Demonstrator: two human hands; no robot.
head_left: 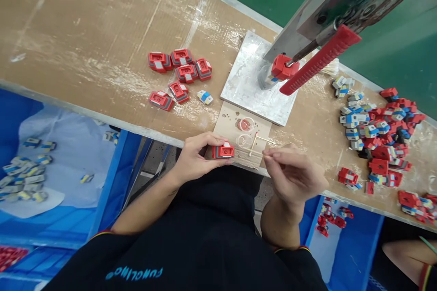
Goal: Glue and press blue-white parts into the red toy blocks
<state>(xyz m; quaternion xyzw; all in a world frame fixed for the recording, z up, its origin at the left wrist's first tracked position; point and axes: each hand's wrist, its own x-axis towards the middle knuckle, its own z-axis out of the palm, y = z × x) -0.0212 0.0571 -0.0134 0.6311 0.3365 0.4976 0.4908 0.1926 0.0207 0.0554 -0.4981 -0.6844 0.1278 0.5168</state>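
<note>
My left hand [198,157] grips a red toy car part [223,150] with a grey band and a hollow top, near the table's front edge. To the right of it, my right hand [293,170] pinches a thin stick [256,149] that points left toward the part. Between the hands, a piece of cardboard [225,120] carries a small clear pot of red paint [245,124] and a second small clear pot [243,140]. Another thin stick with a red tip [253,143] lies beside the pots.
Several red parts [186,72] and one white-blue part [205,97] lie at left. A press with a red handle [321,59] stands on a metal plate [242,72]. Toy pieces [385,132] pile up at right. Blue bins [112,173] stand below; another person's arm [404,254] shows lower right.
</note>
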